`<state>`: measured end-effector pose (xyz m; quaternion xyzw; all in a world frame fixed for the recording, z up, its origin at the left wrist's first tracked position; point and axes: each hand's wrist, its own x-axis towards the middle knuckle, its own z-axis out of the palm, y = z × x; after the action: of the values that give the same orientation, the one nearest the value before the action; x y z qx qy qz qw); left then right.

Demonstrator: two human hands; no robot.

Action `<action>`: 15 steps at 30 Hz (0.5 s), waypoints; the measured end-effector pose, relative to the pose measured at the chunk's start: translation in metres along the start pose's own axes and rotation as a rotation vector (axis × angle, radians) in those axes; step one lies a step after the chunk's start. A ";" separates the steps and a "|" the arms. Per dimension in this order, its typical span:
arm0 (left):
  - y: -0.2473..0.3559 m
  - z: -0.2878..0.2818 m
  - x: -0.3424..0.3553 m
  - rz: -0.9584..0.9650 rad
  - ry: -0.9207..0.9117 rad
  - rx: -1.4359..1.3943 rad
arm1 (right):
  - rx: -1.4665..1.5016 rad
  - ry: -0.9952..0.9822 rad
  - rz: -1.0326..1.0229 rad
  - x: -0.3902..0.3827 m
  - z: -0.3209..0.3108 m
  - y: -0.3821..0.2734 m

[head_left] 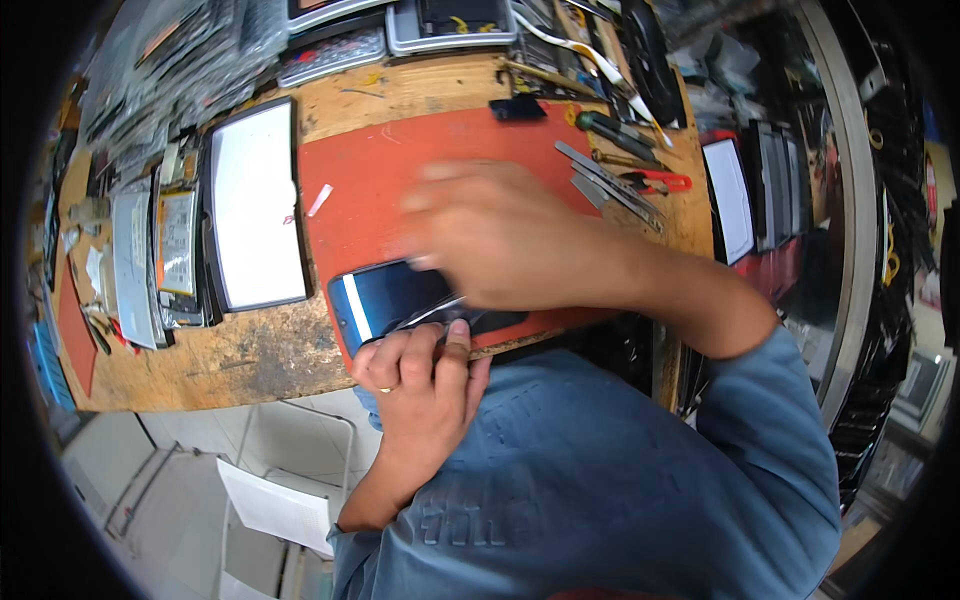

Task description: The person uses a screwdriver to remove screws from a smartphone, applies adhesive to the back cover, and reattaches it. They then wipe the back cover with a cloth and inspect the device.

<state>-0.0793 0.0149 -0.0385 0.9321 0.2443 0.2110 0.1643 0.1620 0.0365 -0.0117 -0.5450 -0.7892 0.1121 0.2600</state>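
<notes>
A dark smartphone (385,298) lies screen up near the front edge of a red work mat (365,180). A bright strip of reflected light crosses its left end. My left hand (425,375), with a ring on one finger, grips the phone's near edge, fingertips bent onto it. Over the phone's right half passes my right hand (490,235), its fingers smeared by motion. Whether it holds anything I cannot make out. A thin pale line runs across the screen between the hands; its kind is unclear.
Left of the mat lies a white panel in a dark frame (255,205), beside phone parts and a battery (177,240). Tweezers (610,185), red-handled cutters (662,182) and screwdrivers (615,130) lie at the right. Trays (450,45) and bagged parts (180,75) fill the back.
</notes>
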 end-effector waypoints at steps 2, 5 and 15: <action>-0.001 -0.002 -0.001 0.003 -0.006 0.034 | 0.172 0.077 -0.070 0.050 0.037 -0.013; -0.003 -0.004 -0.002 0.006 -0.021 0.061 | 0.031 -0.167 -0.027 0.078 0.046 -0.028; 0.010 -0.015 0.008 -0.048 -0.068 0.046 | 0.125 0.093 0.351 -0.066 -0.024 -0.006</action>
<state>-0.0763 0.0133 -0.0194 0.9362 0.2655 0.1694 0.1558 0.1883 -0.0285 -0.0075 -0.6617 -0.6606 0.1795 0.3059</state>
